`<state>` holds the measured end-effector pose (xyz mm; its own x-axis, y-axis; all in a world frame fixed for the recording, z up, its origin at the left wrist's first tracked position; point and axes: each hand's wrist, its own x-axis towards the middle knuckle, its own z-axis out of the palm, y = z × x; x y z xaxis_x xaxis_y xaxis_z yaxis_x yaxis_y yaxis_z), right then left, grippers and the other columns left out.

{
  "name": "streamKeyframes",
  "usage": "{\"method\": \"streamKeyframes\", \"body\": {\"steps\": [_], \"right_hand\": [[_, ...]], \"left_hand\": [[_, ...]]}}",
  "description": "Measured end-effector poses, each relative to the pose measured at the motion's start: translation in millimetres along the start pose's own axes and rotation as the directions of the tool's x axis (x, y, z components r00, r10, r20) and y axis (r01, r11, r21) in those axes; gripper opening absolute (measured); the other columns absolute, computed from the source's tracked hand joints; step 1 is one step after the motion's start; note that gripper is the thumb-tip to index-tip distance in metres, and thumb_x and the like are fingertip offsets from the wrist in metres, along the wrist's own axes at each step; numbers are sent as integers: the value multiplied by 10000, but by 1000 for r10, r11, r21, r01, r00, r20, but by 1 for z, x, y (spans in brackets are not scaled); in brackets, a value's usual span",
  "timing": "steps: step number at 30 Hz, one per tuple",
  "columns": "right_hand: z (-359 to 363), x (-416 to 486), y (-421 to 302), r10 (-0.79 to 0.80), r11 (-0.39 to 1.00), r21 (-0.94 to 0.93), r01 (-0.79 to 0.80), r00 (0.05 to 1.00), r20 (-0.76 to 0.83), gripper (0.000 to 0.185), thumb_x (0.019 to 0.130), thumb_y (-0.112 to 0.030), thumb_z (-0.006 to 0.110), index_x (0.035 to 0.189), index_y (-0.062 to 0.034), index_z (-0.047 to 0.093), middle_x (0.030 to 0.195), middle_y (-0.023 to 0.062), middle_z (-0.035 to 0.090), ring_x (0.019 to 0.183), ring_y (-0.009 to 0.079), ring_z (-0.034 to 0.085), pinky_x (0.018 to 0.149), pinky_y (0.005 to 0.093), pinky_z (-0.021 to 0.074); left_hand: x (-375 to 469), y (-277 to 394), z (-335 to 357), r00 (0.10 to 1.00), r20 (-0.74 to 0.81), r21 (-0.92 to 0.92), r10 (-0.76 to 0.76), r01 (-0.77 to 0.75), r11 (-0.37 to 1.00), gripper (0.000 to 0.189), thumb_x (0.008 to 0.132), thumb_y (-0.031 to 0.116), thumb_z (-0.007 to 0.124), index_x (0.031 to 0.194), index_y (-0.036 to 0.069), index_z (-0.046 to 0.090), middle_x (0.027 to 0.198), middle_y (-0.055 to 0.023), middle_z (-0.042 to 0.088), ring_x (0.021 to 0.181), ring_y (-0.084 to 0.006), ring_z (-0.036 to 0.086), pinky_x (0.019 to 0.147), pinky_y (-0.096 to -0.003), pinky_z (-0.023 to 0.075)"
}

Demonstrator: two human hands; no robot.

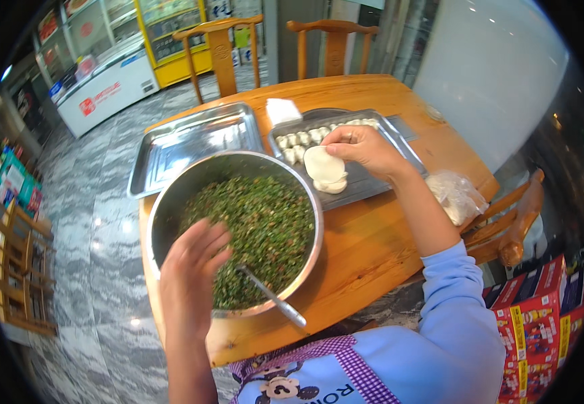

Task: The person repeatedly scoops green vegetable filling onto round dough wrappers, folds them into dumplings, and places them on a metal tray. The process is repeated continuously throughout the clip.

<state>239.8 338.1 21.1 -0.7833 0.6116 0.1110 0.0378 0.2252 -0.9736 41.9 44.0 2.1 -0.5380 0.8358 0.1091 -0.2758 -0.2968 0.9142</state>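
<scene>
Between thumb and fingers, my right hand [365, 151] pinches a round dough wrapper [324, 162], held over a small stack of wrappers [331, 187] on a metal tray [360, 183]. Rows of folded dumplings [302, 139] lie at the far side of this tray. A large steel bowl [318, 222] stands before me, filled with chopped green filling [261, 217]. The metal handle of a utensil [277, 299] leans out over the bowl's near rim. My left hand [196, 267], slightly blurred, is above the bowl's left side with fingers apart and nothing visible in it.
Another metal tray [140, 171] sits at the table's far left, partly behind the bowl. White paper [283, 111] lies between the trays. On the right are a clear plastic bag [454, 194] and a wooden chair [517, 222]. Red printed boxes [529, 323] are stacked at lower right.
</scene>
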Motion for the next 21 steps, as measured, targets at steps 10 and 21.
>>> {"method": "streamKeyframes", "body": {"steps": [10, 21], "right_hand": [[137, -14, -42, -325, 857, -348, 381, 922, 210, 244, 878, -85, 603, 1113, -21, 610, 1025, 106, 627, 925, 182, 602, 794, 294, 492], [161, -104, -30, -342, 414, -538, 734, 673, 656, 328, 748, -124, 689, 1068, -110, 619, 830, 58, 465, 775, 235, 472, 641, 348, 427]], "left_hand": [[17, -11, 9, 947, 161, -723, -277, 305, 620, 434, 979, 260, 351, 1206, -103, 420, 1233, -256, 505, 1155, -371, 519, 985, -451, 470], [-5, 10, -67, 971, -168, -546, -167, 49, 836, 352, 928, 71, 483, 1221, -112, 414, 1236, -262, 517, 1157, -368, 541, 991, -467, 490]]}}
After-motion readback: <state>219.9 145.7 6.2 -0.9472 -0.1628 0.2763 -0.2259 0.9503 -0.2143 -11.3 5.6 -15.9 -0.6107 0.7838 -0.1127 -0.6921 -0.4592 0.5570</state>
